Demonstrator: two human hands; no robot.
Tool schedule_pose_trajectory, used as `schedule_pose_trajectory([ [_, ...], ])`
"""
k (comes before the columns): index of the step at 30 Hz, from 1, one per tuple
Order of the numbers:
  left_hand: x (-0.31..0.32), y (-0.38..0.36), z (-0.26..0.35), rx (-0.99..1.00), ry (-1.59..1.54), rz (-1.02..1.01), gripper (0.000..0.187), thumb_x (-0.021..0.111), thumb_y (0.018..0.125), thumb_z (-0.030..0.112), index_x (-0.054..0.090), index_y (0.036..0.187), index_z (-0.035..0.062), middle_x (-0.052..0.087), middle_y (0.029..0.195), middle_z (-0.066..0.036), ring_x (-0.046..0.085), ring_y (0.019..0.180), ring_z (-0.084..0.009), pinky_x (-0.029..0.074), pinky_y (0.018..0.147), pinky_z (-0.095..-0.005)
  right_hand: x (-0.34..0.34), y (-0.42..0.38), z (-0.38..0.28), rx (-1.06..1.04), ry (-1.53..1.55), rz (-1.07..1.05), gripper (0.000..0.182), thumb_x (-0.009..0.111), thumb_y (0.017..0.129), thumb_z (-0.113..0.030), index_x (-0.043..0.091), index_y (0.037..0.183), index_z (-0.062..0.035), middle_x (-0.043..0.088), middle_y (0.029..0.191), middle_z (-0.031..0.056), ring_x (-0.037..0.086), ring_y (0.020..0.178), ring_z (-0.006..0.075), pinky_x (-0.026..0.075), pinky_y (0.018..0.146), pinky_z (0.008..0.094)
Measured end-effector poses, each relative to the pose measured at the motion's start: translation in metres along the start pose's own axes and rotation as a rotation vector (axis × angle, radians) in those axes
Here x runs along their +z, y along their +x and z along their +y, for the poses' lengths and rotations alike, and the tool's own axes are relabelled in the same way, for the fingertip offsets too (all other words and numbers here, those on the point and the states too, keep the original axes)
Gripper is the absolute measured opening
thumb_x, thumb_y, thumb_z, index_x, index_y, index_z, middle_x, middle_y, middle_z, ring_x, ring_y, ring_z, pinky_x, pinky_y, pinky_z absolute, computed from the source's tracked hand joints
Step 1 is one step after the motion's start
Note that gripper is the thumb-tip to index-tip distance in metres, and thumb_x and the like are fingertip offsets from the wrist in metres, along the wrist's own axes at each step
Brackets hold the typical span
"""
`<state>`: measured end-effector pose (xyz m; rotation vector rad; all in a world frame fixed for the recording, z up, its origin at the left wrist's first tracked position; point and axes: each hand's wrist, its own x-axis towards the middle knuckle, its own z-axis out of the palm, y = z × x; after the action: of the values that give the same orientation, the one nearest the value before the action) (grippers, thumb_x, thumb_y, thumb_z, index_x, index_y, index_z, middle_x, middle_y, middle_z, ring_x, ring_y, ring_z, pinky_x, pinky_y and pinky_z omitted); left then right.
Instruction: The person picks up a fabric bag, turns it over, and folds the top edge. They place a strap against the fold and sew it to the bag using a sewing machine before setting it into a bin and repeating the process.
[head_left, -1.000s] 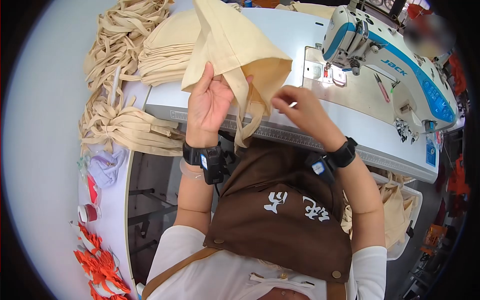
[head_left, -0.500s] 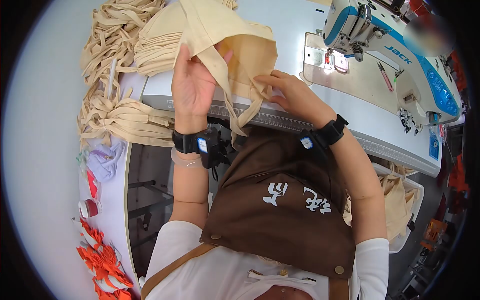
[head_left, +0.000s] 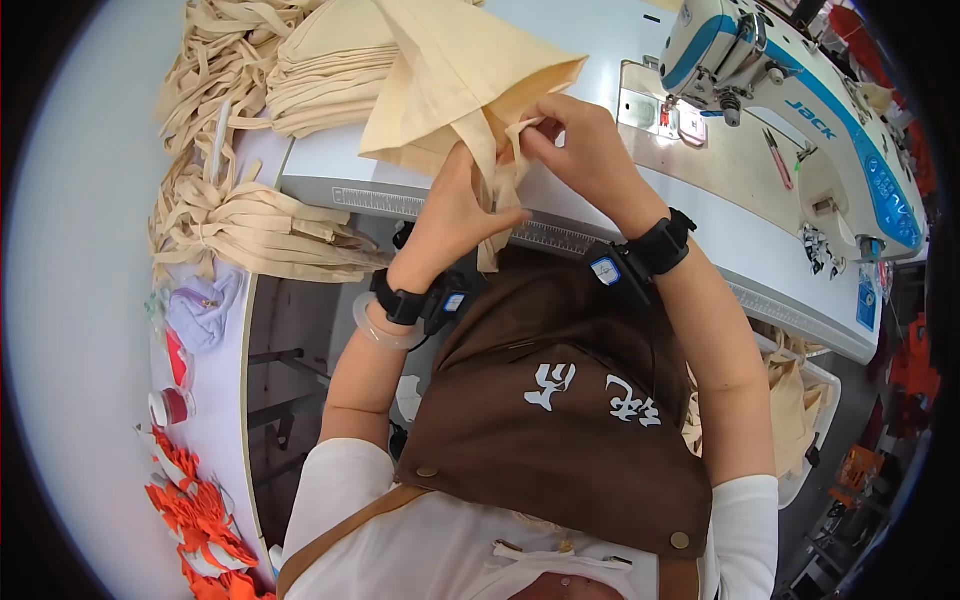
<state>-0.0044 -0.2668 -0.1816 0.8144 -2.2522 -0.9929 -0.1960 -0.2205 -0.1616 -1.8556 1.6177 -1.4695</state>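
A cream cloth tote bag (head_left: 450, 75) lies at the front of the sewing table, its open end towards the right. My right hand (head_left: 585, 150) pinches one of its straps (head_left: 512, 168) near the bag's opening. Just left of it, my left hand (head_left: 450, 215) is closed about the hanging straps, with the thumb across them. The fingertips of the left hand are partly hidden behind the cloth. Below the thumb, the strap end hangs over the table's front edge.
A white and blue sewing machine (head_left: 770, 90) stands at the right, with pink-handled snips (head_left: 777, 158) beside it. Stacked cream bags (head_left: 325, 85) and bundled straps (head_left: 235, 225) lie at the left. A white bin (head_left: 825, 400) holding cloth is below right.
My left hand has come out of the bag's opening and moved down and right to the straps. The right hand has lifted a strap, and the bag has turned and sunk lower.
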Motion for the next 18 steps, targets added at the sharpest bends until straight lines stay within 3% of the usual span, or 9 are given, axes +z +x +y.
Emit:
schedule_pose_trajectory([
  [3, -0.004, 0.000, 0.000, -0.132, -0.131, 0.062, 0.045, 0.075, 0.080, 0.014, 0.058, 0.117, -0.0026, 0.066, 0.101, -0.010, 0.062, 0.092, -0.0173, 0.050, 0.081, -0.0305, -0.003, 0.006, -0.002, 0.117, 0.055, -0.027, 0.014, 0.067, 0.088, -0.010, 0.064, 0.087, 0.0029, 0.065, 0.069, 0.0054, 0.060, 0.061, 0.0096, 0.048, 0.058, 0.0252],
  [5, -0.020, 0.002, 0.015, -0.267, -0.244, 0.046, 0.030, 0.069, 0.085, 0.012, 0.063, 0.111, -0.0028, 0.068, 0.094, -0.005, 0.062, 0.085, -0.0109, 0.050, 0.076, -0.0277, -0.007, 0.008, -0.004, 0.190, 0.150, -0.043, 0.015, 0.067, 0.090, -0.012, 0.063, 0.086, 0.0018, 0.065, 0.070, 0.0032, 0.059, 0.061, 0.0063, 0.046, 0.056, 0.0225],
  [7, -0.029, 0.001, 0.017, -0.232, -0.356, 0.036, 0.030, 0.067, 0.089, 0.013, 0.063, 0.114, -0.0037, 0.069, 0.097, -0.003, 0.062, 0.085, -0.0078, 0.050, 0.075, -0.0254, -0.010, 0.008, -0.005, 0.247, 0.244, -0.041, 0.021, 0.067, 0.092, -0.017, 0.062, 0.081, 0.0006, 0.062, 0.068, -0.0004, 0.056, 0.061, 0.0031, 0.042, 0.054, 0.0194],
  [13, -0.050, -0.006, 0.031, -0.195, -0.628, -0.061, 0.029, 0.061, 0.094, 0.008, 0.062, 0.120, -0.0040, 0.069, 0.106, -0.004, 0.063, 0.089, -0.0067, 0.051, 0.077, -0.0229, -0.020, 0.005, -0.013, 0.220, 0.004, -0.105, 0.027, 0.068, 0.092, -0.022, 0.065, 0.081, 0.0024, 0.052, 0.060, -0.0055, 0.042, 0.057, 0.0029, 0.035, 0.052, 0.0231],
  [16, -0.059, -0.012, 0.040, -0.204, -0.654, -0.115, 0.031, 0.060, 0.094, 0.008, 0.061, 0.122, -0.0040, 0.069, 0.108, -0.004, 0.063, 0.093, -0.0072, 0.050, 0.082, -0.0231, -0.027, -0.001, -0.029, 0.187, -0.128, -0.120, 0.025, 0.069, 0.086, -0.025, 0.064, 0.083, -0.0003, 0.051, 0.055, 0.0066, 0.044, 0.050, 0.0158, 0.040, 0.052, 0.0318],
  [18, -0.068, -0.017, 0.048, -0.195, -0.598, -0.168, 0.032, 0.060, 0.093, 0.008, 0.061, 0.123, -0.0037, 0.068, 0.109, -0.004, 0.062, 0.096, -0.0074, 0.050, 0.085, -0.0239, -0.031, -0.012, -0.054, 0.062, -0.192, -0.083, 0.022, 0.070, 0.086, -0.021, 0.064, 0.096, -0.0034, 0.054, 0.059, 0.0060, 0.049, 0.052, 0.0181, 0.043, 0.053, 0.0320],
])
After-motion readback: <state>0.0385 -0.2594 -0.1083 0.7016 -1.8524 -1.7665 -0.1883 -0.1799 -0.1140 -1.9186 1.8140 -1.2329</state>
